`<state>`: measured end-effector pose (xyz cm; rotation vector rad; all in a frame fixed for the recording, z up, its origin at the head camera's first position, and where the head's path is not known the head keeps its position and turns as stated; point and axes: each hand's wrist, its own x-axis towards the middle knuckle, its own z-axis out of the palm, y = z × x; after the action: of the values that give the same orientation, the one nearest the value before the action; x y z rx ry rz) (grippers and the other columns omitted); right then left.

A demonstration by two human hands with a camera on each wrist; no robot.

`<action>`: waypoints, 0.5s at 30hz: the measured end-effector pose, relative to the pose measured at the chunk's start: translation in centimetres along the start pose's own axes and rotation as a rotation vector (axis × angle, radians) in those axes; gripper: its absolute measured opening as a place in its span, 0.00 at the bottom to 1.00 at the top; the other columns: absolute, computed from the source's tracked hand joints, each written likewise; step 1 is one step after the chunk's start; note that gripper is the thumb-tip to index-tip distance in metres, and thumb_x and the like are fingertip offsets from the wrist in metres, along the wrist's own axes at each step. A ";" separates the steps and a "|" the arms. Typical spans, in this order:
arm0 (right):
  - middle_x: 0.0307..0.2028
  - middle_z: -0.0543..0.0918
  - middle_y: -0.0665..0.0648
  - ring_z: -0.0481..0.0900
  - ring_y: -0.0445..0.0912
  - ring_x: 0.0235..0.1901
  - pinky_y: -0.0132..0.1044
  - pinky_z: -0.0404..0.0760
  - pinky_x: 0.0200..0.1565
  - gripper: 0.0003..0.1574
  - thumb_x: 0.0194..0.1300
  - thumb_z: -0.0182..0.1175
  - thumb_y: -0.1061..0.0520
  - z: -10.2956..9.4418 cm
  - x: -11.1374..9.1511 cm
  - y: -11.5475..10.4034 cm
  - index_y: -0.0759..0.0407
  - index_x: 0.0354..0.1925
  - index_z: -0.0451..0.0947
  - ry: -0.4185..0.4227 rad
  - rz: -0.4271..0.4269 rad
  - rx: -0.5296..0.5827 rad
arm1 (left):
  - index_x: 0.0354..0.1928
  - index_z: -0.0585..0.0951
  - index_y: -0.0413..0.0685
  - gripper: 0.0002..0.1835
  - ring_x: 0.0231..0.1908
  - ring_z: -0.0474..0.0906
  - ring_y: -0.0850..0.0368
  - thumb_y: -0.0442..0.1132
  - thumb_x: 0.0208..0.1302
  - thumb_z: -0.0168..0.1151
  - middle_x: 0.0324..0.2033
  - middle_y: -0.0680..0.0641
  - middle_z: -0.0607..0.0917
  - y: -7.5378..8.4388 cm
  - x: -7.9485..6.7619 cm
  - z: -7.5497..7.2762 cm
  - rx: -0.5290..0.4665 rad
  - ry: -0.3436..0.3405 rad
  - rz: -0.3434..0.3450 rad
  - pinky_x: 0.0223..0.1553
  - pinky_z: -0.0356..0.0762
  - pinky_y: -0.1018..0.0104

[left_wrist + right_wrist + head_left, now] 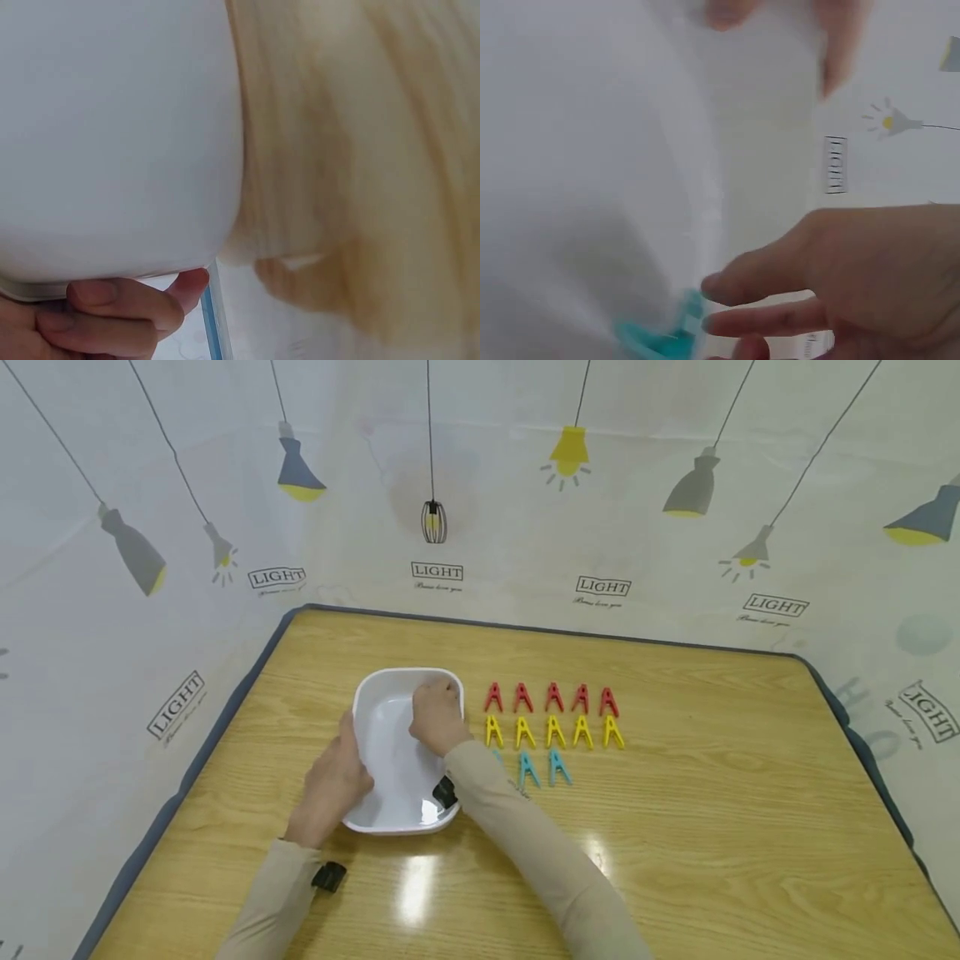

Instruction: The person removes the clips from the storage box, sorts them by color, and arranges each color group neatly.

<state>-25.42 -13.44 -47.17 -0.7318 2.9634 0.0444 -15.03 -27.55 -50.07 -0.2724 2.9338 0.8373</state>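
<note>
A white plastic basin [393, 752] stands on the wooden table. My left hand [333, 781] grips its left rim; in the left wrist view the curled fingers [120, 300] lie against the basin's edge. My right hand [437, 714] is inside the basin, close to its right wall. A teal clothespin [671, 341], blurred by motion, shows in the right wrist view, its end pinched at the tips of the right thumb and forefinger. Beside the basin, blue clothespins [528, 771] form the nearest row, partly hidden by the right sleeve.
Behind the blue row, several yellow clothespins [555, 732] and several red clothespins [553, 697] stand in two neat rows right of the basin. The wooden table [750, 793] has a dark blue edge. A curtain [510, 527] printed with lamps hangs behind it.
</note>
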 end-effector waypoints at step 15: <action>0.32 0.82 0.56 0.76 0.47 0.31 0.31 0.70 0.26 0.05 0.61 0.61 0.60 -2.3 -0.8 1.2 0.62 0.35 0.82 -0.207 0.020 0.196 | 0.75 0.46 0.36 0.52 0.42 0.82 0.35 0.24 0.50 0.64 0.52 0.26 0.80 0.2 -0.2 -0.2 -0.001 -0.005 -0.002 0.37 0.84 0.46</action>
<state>-25.50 -12.11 -44.77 -0.6309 2.7289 -0.1573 -14.88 -27.51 -49.76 -0.2736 2.9282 0.8378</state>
